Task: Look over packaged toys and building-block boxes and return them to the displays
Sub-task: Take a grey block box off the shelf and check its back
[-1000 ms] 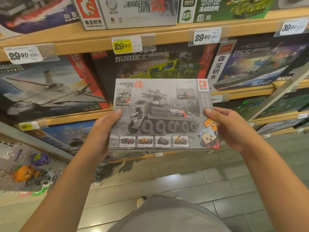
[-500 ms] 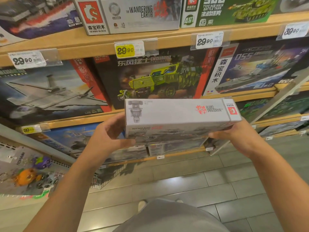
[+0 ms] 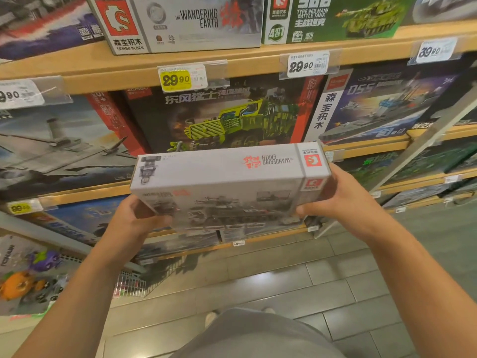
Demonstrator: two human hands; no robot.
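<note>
Wooden shelves (image 3: 232, 58) of a toy aisle fill the background, stocked with building-block boxes and fronted by price tags (image 3: 180, 78); grey floor tiles (image 3: 284, 280) run below. Centre: a grey box (image 3: 222, 177) is held in the air in front of the shelves, clear of every ledge, tipped so that its long narrow side faces up with the lettering upside down and its printed vehicle face slopes toward the viewer. Left hand (image 3: 134, 220) grips the box's lower left corner, thumb curled over the printed face, the other fingers hidden behind the box. Right hand (image 3: 340, 200) holds the right end, fingers wrapped behind it and thumb pressed along the lower front edge. Directly behind the box stands a box showing a green truck (image 3: 232, 122); to its left a plane box (image 3: 56, 146), to its right a ship box (image 3: 374, 109). A larger box with the same title (image 3: 185, 21) sits on the shelf above. Lower left: a wire rack (image 3: 129, 282) with small packaged toys (image 3: 23, 282). Judged from this pose, inspection of the box is under way, with one side under view; its return to a display is not yet done, and no open slot for it can be made out.
</note>
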